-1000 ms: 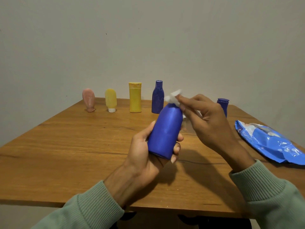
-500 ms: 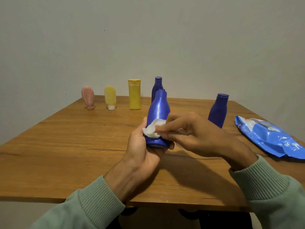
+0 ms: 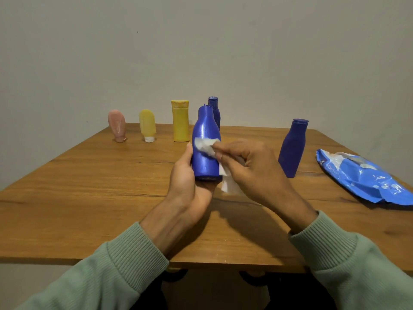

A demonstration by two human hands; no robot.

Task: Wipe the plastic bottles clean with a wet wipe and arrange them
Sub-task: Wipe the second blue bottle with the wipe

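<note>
Left hand point(image 3: 185, 175) fingers wrapped round glossy blue bottle point(image 3: 205, 151), upright above wood counter point(image 3: 89, 186). Right hand point(image 3: 250, 171) fingers pinch crumpled white wipe point(image 3: 204, 145) against bottle's side.

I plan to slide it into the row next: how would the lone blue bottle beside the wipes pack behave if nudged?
The lone blue bottle stands tall on a narrow base, so a push high up would probably tip it. Its smooth plastic likely slides easily on the wooden table. It looks rigid, not floppy.
</note>
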